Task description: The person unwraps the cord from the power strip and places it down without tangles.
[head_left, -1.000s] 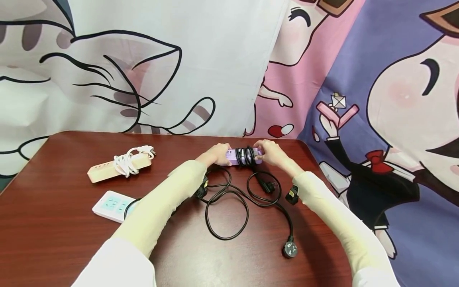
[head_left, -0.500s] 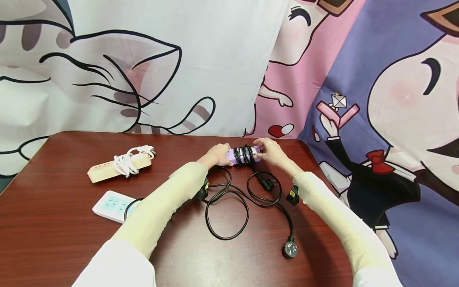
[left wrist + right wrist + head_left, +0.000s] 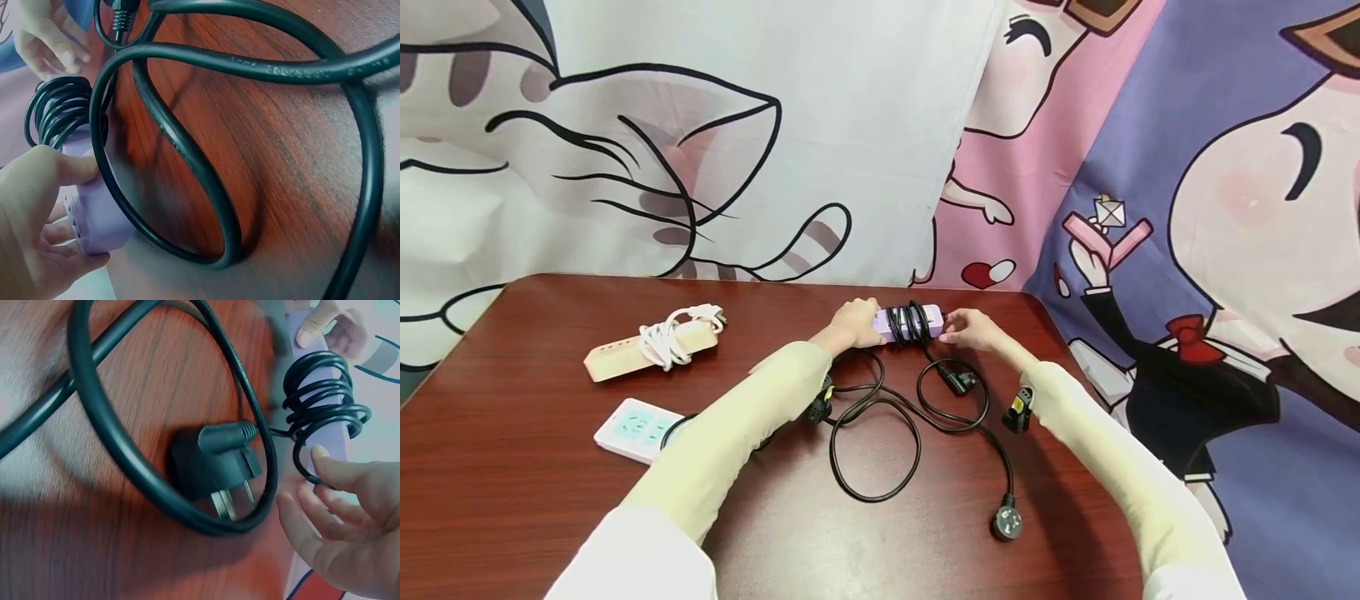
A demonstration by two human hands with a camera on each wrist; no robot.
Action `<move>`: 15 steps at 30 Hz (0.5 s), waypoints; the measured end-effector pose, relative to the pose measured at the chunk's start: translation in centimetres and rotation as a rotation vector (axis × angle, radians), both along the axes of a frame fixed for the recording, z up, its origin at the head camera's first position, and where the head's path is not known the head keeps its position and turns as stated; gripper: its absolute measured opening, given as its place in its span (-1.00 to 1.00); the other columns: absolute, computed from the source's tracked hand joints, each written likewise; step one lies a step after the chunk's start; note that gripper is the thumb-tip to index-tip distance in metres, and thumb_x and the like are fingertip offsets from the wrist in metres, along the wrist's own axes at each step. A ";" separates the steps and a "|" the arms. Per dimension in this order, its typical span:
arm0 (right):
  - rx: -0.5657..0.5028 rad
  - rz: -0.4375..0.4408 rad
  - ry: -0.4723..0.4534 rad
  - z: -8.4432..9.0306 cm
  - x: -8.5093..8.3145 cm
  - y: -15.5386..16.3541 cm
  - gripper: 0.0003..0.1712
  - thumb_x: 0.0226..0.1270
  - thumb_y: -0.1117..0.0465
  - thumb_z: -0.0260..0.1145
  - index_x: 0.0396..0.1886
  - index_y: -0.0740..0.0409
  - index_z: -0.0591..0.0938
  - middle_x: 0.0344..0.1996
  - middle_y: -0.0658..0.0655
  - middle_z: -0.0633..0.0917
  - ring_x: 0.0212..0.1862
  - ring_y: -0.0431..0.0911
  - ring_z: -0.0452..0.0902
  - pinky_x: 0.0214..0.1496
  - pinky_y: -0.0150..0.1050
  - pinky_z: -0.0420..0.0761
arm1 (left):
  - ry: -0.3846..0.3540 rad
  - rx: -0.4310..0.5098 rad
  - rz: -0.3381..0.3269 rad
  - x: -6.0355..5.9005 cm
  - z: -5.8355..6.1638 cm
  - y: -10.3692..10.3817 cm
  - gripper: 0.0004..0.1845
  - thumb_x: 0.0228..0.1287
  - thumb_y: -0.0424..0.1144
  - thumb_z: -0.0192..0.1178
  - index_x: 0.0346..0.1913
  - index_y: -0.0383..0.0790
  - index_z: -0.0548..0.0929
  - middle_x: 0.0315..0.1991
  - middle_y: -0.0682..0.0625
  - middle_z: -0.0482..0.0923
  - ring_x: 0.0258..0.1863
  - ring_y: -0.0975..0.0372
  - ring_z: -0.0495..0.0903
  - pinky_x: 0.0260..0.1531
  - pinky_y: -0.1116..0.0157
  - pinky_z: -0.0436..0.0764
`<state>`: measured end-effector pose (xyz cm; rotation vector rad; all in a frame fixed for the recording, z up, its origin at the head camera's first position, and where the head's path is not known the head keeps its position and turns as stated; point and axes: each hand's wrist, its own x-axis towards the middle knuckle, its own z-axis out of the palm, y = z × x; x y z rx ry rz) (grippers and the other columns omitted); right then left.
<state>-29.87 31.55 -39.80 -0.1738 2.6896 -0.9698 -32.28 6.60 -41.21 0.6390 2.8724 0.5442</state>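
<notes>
Gripping purple power strip (image 3: 910, 323), left hand (image 3: 853, 323)

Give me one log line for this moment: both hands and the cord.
left hand: grips purple power strip | right hand: open by strip end | black cord: coiled round strip | plug: lying on table

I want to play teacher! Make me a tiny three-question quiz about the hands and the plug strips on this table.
1. True or false: the left hand holds one end of the purple power strip.
2. What colour is the cord coiled round that strip: A white, B black, C red?
3. Fill in: the peach power strip on the table has a ____ cord bundled on it.

Key
1. True.
2. B, black. The right hand is at the strip's other end, fingers loose.
3. White.
</notes>
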 end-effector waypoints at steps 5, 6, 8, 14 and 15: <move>-0.295 0.088 -0.122 -6.3 -4.9 3.2 -0.54 0.19 0.21 0.41 0.00 0.37 0.50 -0.25 0.26 0.71 -0.23 -0.03 0.70 -0.15 -0.14 0.67 | 0.047 0.020 0.001 0.1 0.2 -0.5 -0.39 0.05 -0.05 0.38 0.12 -0.29 0.47 -0.11 -0.16 0.61 -0.15 0.01 0.61 -0.09 0.16 0.56; -0.357 0.109 -0.139 -8.2 -6.5 4.2 -0.56 0.18 0.20 0.42 -0.02 0.33 0.51 -0.27 0.23 0.72 -0.25 -0.05 0.70 -0.20 -0.18 0.68 | 0.053 0.029 0.004 0.1 0.3 -0.6 -0.39 0.05 -0.05 0.37 0.12 -0.29 0.48 -0.12 -0.15 0.62 -0.15 0.02 0.61 -0.09 0.16 0.56; -0.452 0.130 -0.182 -10.8 -8.6 5.5 -0.59 0.20 0.22 0.40 -0.02 0.30 0.52 -0.26 0.21 0.73 -0.23 -0.05 0.71 -0.20 -0.20 0.68 | 0.066 0.048 0.008 0.1 0.5 -0.7 -0.39 0.06 -0.04 0.37 0.13 -0.28 0.48 -0.12 -0.15 0.62 -0.16 0.03 0.61 -0.10 0.16 0.56; -0.508 0.048 -0.256 -6.1 -5.4 1.8 -0.69 0.25 0.45 0.24 -0.02 0.50 0.50 -0.24 0.29 0.70 -0.18 -0.04 0.68 0.03 -0.08 0.61 | 0.117 0.098 -0.006 0.1 1.1 -1.0 -0.39 0.04 -0.05 0.39 0.13 -0.26 0.49 -0.13 -0.14 0.63 -0.16 0.04 0.61 -0.09 0.17 0.55; -0.529 0.049 -0.266 -4.7 -4.4 0.9 -0.74 0.25 0.48 0.22 -0.06 0.49 0.52 -0.27 0.25 0.71 -0.21 -0.07 0.68 0.03 -0.10 0.61 | 0.122 0.106 -0.008 0.1 1.3 -1.1 -0.39 0.03 -0.06 0.40 0.13 -0.25 0.49 -0.12 -0.14 0.63 -0.16 0.05 0.61 -0.09 0.16 0.55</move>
